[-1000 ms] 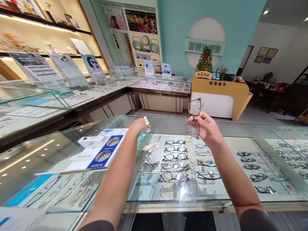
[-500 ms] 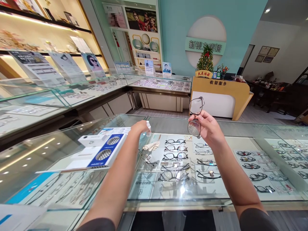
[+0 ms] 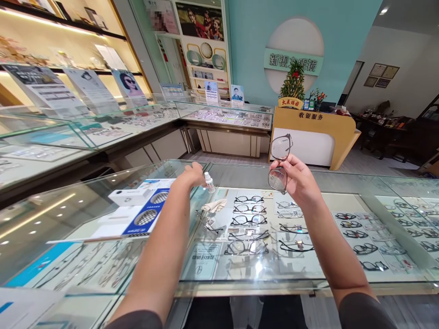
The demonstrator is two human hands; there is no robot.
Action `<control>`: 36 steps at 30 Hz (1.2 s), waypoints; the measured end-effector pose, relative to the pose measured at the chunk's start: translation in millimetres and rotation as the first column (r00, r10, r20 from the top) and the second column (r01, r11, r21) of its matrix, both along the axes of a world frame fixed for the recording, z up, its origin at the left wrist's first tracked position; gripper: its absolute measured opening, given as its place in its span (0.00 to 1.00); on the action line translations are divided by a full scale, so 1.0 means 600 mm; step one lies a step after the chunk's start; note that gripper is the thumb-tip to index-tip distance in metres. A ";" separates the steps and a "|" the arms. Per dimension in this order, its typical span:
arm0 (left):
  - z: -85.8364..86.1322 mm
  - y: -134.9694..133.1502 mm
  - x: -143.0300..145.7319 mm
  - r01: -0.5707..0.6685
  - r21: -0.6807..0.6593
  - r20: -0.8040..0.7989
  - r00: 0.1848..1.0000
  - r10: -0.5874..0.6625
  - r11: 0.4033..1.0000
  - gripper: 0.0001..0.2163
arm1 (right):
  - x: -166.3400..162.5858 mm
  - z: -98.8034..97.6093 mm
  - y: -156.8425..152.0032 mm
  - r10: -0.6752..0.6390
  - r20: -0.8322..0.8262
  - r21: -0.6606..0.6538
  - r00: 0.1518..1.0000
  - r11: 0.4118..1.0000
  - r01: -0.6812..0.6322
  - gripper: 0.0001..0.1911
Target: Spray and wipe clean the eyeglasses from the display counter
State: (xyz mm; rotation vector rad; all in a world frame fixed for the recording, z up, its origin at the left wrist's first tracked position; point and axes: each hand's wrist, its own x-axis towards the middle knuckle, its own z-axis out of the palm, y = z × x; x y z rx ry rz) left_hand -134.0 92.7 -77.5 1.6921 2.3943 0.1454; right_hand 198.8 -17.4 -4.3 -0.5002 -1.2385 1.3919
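While the cloth [image 3: 214, 205] lies unheld on the near-left tabletop [image 3: 298, 270], the bottle [image 3: 209, 183] seems to stand upright farther off, left hand [image 3: 193, 175] just beside it, finger closure and contact impossible to tell. Right hand [image 3: 299, 181] has eyeglasses [image 3: 278, 178] lifted toward the far right, fingers pinched around the bridge; eyeglasses picked up, not yet set down.

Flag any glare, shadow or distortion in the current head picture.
Head view: white glare on the glass counter, light streak at its left; head view: shadows below displayed glasses; head view: shelves at left lean, likely wide-angle stretch; head view: held glasses fairly sharp, bottle print unreadable.
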 end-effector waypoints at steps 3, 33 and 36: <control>0.042 -0.033 0.005 -0.043 0.057 -0.028 0.999 0.045 0.997 0.40 | 0.002 0.001 -0.001 0.003 -0.006 -0.001 1.000 1.000 -0.003 0.23; 0.107 -0.127 0.188 0.211 0.445 0.884 0.054 -0.465 0.870 0.16 | 0.009 0.006 0.001 -0.132 -0.044 0.037 0.990 0.990 0.134 0.22; 0.113 -0.143 0.220 0.217 0.425 0.904 -0.141 -0.403 0.878 0.23 | 0.008 0.004 0.003 -0.133 -0.059 0.024 0.989 0.991 0.134 0.23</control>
